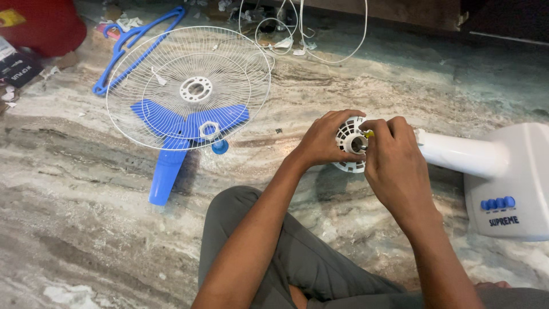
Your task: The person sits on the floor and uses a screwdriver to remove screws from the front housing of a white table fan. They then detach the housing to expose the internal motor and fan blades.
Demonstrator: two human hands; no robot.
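Left hand [327, 139] grips the white fan motor housing [350, 144] on the marble floor [86, 217]; right hand [394, 157] fingers pinch a small yellow-tipped tool [369, 134] at the central shaft. Risk: tip slips off the shaft, since the housing is steadied by one hand only. Wire guard [189, 86] and blue blade [177, 129] lie well apart.

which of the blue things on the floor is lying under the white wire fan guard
The blue fan blade. Its vanes show through the white wire fan guard, one sticking out toward the person. The blue hanger lies beside the guard's far left edge, and the blue buttons sit on the fan base.
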